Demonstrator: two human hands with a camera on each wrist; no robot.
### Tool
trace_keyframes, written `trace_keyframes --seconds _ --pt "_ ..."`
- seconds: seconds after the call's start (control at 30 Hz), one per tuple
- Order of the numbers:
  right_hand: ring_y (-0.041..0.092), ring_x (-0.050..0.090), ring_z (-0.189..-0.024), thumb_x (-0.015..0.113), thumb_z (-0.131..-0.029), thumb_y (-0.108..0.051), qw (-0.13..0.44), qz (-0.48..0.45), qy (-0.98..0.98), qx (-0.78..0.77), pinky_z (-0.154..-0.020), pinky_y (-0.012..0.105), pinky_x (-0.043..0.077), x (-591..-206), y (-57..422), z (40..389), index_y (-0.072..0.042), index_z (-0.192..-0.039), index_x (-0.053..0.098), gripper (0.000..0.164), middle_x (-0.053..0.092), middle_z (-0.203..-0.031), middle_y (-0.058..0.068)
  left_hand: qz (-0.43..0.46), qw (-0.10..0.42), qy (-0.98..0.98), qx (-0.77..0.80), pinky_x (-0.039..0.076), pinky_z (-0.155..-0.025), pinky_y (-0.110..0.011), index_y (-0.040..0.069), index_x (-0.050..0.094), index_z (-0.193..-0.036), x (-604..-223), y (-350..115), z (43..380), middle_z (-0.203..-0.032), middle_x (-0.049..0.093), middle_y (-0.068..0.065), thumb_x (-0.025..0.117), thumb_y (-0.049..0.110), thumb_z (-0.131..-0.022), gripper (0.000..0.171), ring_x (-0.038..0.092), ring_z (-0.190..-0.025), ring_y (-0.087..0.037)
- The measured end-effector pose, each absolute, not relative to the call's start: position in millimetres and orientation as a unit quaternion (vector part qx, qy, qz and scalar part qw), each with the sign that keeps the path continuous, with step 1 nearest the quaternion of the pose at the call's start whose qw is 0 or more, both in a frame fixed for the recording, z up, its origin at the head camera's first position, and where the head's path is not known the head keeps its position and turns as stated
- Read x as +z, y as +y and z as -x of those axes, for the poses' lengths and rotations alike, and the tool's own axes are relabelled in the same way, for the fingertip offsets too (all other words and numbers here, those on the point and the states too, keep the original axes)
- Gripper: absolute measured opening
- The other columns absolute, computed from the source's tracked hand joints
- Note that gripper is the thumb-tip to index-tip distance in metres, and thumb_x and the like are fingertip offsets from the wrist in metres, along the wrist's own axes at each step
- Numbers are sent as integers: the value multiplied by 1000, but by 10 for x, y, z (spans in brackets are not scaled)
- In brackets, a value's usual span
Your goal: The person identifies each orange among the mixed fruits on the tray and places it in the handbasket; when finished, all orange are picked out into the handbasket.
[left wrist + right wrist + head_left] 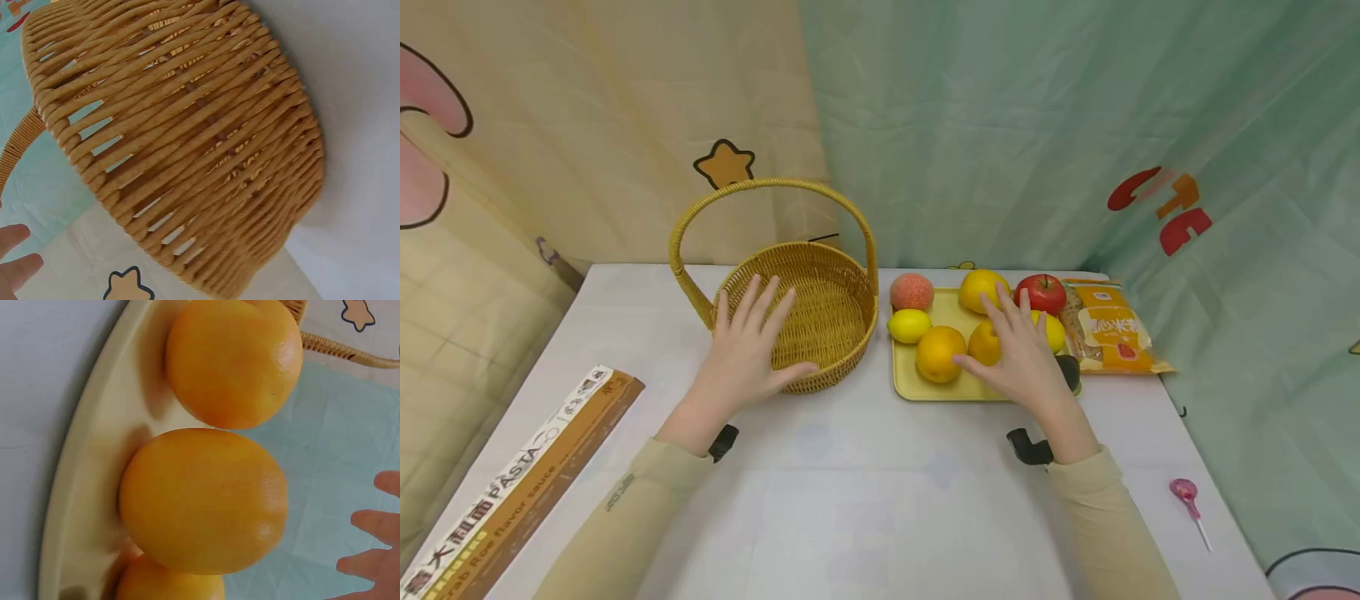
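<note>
My left hand (737,358) hovers over the near left side of a round wicker basket (831,312), fingers spread and holding nothing. The basket's tall handle arches above it, and its woven wall (194,125) fills the left wrist view. Over a yellow tray (943,308) my right hand (1021,360) is spread too, with nothing in its grasp. On the tray lie an orange (940,354), another orange-coloured fruit (982,343) partly behind the thumb, a lemon (909,326) at the left edge, and a yellow fruit (979,288) at the back.
A pinkish peach-like fruit (912,292) and a red apple (1041,293) are at the tray's back corners. Right of it lies an orange-and-clear food packet (1108,327). A pasta box (527,483) lies at left, a pink lollipop (1185,492) near the right edge. Curtains (970,125) hang behind.
</note>
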State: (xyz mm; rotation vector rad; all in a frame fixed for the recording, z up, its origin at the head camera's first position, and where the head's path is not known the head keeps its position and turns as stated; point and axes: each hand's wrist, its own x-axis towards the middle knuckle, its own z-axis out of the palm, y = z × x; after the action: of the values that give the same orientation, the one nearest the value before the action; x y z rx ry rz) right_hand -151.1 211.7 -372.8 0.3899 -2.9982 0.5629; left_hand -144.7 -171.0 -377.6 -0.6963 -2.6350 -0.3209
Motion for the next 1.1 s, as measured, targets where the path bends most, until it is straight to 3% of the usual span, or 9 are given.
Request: trace_keyframes --seconds 0.13,0.2,0.33,0.43,0.63,0.9,1.1 --pt "50 3 -149 66 -85 -61 32 -108 -971 210 -114 74 10 -3787 2174 1501 -10 -157 23 98 8 -166 16 238 197 -940 -143 13 -115 -73 3 31 -152 -3836 -1802 1394 -157 28 -25 22 84 -85 106 19 -147 -44" --pt "51 7 -148 66 -86 -59 32 -100 -970 217 -115 73 12 -3818 2192 1496 -9 -157 23 97 10 -165 16 217 183 -943 -171 13 -114 -74 3 31 -152 -3864 -1865 1348 -157 29 -25 31 80 -88 101 20 -147 -44" --pt "49 16 -147 68 -87 -54 38 -77 -970 226 -114 70 20 -3875 2222 1485 -9 -157 23 95 15 -164 18 155 164 -947 -230 18 -113 -72 0 32 -151 -3932 -2007 1255 -155 31 -25 58 57 -93 85 23 -145 -46" --pt "46 22 -146 68 -87 -54 39 -57 -970 232 -113 70 25 -3919 2241 1464 -10 -157 23 95 19 -163 19 113 173 -944 -257 24 -111 -70 -4 36 -147 -3998 -2104 1197 -152 35 -28 68 39 -91 78 29 -141 -48" --pt "46 28 -142 69 -87 -52 55 -25 -967 247 -109 70 31 -4024 2246 1414 -9 -156 24 93 25 -158 23 41 169 -938 -299 34 -105 -69 -7 37 -145 -4081 -2203 1135 -149 36 -31 66 35 -93 73 33 -135 -52" --pt "49 29 -136 73 -87 -41 68 20 -956 284 -110 67 32 -4168 2190 1394 -2 -151 31 86 28 -154 27 -51 73 -911 -402 45 -100 -62 -9 21 -151 -4164 -2220 1223 -148 32 -34 53 44 -99 80 40 -132 -49" --pt "47 28 -138 73 -88 -36 66 57 -945 314 -114 63 30 -4264 2136 1416 -2 -152 27 87 28 -152 27 -103 27 -869 -483 47 -103 -56 -7 11 -153 -4226 -2178 1306 -152 28 -33 51 36 -101 78 41 -134 -48"
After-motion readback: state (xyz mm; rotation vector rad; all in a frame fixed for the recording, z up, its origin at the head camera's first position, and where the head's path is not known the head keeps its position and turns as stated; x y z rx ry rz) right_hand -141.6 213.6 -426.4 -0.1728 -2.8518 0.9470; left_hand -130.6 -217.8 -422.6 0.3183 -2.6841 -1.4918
